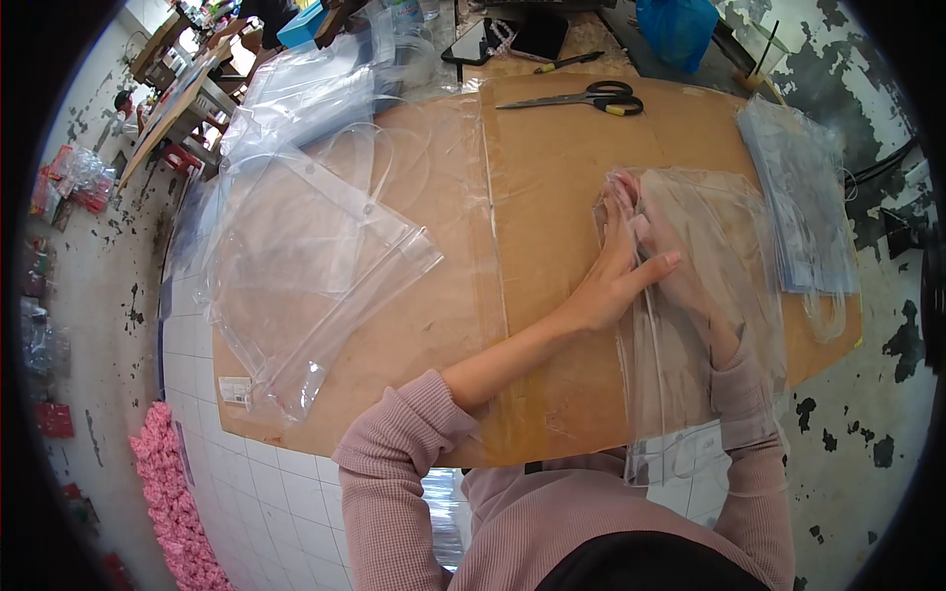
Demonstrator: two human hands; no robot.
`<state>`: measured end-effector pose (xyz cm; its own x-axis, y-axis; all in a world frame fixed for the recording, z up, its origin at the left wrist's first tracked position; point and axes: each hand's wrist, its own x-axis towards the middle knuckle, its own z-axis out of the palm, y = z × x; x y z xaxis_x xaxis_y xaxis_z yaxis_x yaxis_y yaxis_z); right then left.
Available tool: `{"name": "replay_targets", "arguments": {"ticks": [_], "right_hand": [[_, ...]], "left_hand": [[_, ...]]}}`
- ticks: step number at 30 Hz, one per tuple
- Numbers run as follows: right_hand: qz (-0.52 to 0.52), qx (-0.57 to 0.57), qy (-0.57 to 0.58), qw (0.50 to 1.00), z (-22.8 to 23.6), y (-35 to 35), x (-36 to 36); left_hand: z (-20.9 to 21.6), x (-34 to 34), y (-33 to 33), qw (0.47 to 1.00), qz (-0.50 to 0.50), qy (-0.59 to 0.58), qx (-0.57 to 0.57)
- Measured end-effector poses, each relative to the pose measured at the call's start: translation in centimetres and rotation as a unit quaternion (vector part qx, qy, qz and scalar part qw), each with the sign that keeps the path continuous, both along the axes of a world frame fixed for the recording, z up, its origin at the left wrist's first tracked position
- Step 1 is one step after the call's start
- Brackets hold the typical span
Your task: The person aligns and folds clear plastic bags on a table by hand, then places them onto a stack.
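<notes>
A clear plastic bag (724,212) lies on a brown cardboard sheet (552,167) in front of me. My left hand (616,266) lies flat on the bag's left edge, fingers stretched forward and thumb pointing right. My right hand (680,271) is inside or under the clear plastic, seen through it, with its sleeve also covered by the film. The bag reaches from the far middle of the cardboard down past its near edge.
A heap of clear plastic bags (315,246) covers the left half of the cardboard. A stack of finished bags (803,197) sits at the right. Black-handled scissors (591,98), a pen (567,62) and a phone (478,41) lie at the far edge. A pink mat (172,492) is on the tiled floor.
</notes>
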<state>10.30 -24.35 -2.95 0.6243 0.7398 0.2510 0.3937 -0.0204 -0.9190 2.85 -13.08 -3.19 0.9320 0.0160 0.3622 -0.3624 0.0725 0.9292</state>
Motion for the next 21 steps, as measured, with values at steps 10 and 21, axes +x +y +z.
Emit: {"name": "replay_targets", "arguments": {"ticks": [10, 21], "right_hand": [[0.073, 0.264, 0.209, 0.939, 0.5, -0.1, 0.2], [-0.027, -0.023, -0.126, 0.991, 1.2, -0.9, -0.2]], "left_hand": [[0.4, 3.3, 5.7, 0.975, 0.008, 0.198, 0.103], [2.4, 4.5, 6.4, 0.947, 0.024, 0.303, 0.100]]}}
